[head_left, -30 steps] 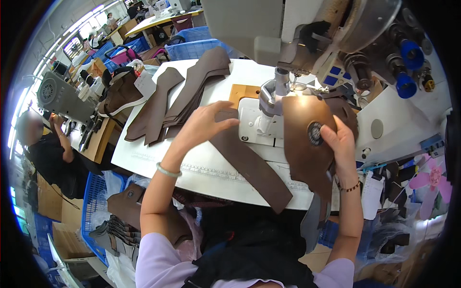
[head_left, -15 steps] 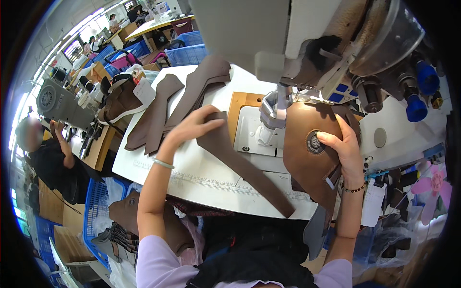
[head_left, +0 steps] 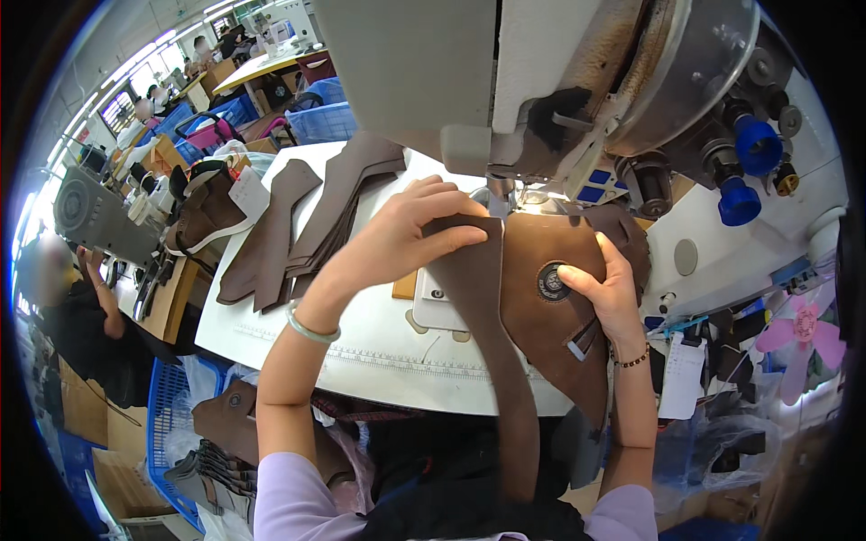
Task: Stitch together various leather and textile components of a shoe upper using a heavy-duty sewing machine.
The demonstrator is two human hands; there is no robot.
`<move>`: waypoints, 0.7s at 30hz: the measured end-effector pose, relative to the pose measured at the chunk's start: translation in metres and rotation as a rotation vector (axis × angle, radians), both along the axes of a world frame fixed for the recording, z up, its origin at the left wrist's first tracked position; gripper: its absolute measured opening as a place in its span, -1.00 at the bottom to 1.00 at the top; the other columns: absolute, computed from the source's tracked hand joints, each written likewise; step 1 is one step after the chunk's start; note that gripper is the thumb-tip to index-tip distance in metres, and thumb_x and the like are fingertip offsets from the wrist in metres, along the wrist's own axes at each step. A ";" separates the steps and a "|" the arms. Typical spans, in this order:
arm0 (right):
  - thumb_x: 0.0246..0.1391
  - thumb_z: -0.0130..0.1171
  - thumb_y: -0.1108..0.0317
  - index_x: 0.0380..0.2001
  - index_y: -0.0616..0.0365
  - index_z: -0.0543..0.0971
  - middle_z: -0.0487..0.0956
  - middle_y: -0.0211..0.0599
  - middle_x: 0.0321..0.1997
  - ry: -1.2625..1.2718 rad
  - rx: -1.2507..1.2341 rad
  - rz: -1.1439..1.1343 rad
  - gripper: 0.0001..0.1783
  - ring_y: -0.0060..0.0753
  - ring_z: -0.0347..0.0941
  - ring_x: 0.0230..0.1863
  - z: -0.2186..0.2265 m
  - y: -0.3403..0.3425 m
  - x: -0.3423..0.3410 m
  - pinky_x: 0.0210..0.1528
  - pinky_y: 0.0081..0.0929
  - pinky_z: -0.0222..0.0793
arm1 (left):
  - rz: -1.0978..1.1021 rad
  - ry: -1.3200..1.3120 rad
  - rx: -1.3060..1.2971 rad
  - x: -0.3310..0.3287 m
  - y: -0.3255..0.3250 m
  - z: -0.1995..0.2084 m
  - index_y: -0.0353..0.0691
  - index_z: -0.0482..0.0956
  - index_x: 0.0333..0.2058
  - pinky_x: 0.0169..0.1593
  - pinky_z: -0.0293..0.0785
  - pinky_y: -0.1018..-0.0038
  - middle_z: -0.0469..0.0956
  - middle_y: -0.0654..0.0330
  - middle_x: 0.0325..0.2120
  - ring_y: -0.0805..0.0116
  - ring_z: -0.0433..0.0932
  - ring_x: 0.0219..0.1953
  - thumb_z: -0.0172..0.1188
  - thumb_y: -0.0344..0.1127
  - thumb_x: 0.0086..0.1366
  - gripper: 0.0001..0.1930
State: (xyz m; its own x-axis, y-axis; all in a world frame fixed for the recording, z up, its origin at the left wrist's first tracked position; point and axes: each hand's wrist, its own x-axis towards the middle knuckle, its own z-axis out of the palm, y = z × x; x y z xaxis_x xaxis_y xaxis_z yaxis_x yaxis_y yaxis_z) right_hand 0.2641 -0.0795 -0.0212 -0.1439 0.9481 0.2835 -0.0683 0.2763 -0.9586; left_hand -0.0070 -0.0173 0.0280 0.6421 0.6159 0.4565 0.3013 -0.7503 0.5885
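My left hand (head_left: 406,239) pinches the top end of a long dark brown leather strip (head_left: 487,316) between thumb and fingers. The strip hangs down past the table's front edge, its upper edge lying along the left side of a lighter brown leather shoe piece (head_left: 537,243). My right hand (head_left: 606,293) grips that shoe piece from the right, its thumb beside a round dark badge (head_left: 552,281). Both pieces are just in front of the sewing machine's (head_left: 424,72) needle area, which my left fingers and the leather partly hide.
On the white table (head_left: 271,347) lie stacked dark leather pieces (head_left: 338,203) at the left. Beyond them are a brown shoe (head_left: 209,212) and a grey machine (head_left: 104,212). A blue basket (head_left: 162,406) with leather parts sits below left. A person (head_left: 81,316) works at far left; a pink fan (head_left: 803,334) stands right.
My left hand has moved right with the strip, bringing it from over the table to the shoe piece's left edge. The strip now hangs more upright. The whole view has shifted slightly.
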 end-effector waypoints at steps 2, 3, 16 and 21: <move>0.08 0.26 0.46 -0.05 0.28 0.49 0.59 -0.38 -0.12 -0.010 -0.003 -0.005 -0.65 -0.66 0.47 -0.12 -0.001 0.001 0.001 -0.02 -0.63 0.40 | 0.040 -0.011 0.128 0.012 -0.007 -0.002 -0.23 0.54 -0.15 -0.12 0.33 0.50 0.49 0.25 -0.37 0.35 0.38 -0.27 0.35 -0.31 0.14 -0.69; 0.08 0.26 0.46 -0.05 0.28 0.49 0.59 -0.38 -0.12 -0.007 0.006 -0.002 -0.65 -0.66 0.47 -0.12 -0.001 0.002 0.002 -0.02 -0.63 0.40 | 0.119 -0.060 0.138 0.016 -0.012 -0.004 -0.21 0.54 -0.15 -0.12 0.35 0.48 0.51 0.25 -0.35 0.34 0.40 -0.26 0.39 -0.28 0.10 -0.65; 0.04 0.31 0.42 -0.02 0.33 0.48 0.59 -0.38 -0.13 -0.032 -0.032 0.021 -0.57 -0.69 0.45 -0.13 -0.004 0.008 0.006 -0.01 -0.65 0.38 | 0.114 -0.223 -0.051 0.015 -0.010 -0.008 -0.22 0.56 -0.23 -0.15 0.34 0.55 0.49 0.32 -0.36 0.46 0.41 -0.29 0.47 -0.33 -0.01 -0.64; 0.05 0.31 0.42 -0.01 0.31 0.48 0.59 -0.38 -0.14 -0.034 -0.046 0.053 -0.57 -0.70 0.45 -0.13 -0.004 0.008 0.006 -0.01 -0.66 0.38 | -0.044 -0.194 -0.097 0.010 -0.004 -0.003 -0.23 0.62 -0.30 -0.20 0.38 0.53 0.52 0.26 -0.35 0.39 0.47 -0.29 0.45 -0.25 0.04 -0.71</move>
